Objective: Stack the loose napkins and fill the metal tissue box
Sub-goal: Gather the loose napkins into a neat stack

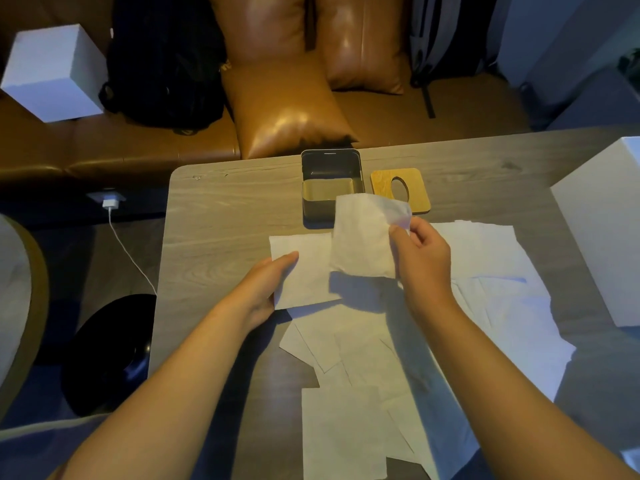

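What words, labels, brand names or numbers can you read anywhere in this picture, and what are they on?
None can be read.
Metal tissue box: no label visible.
Wooden lid: only wood grain and an oval slot.
Napkins: blank.
White boxes: no print visible.
Black backpack: a small mark, too blurred to read.

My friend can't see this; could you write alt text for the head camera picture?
The right hand lifts one napkin near an open metal tissue box; the left hand rests on another napkin amid loose napkins.

Head cam, looks fwd-down, close over table.
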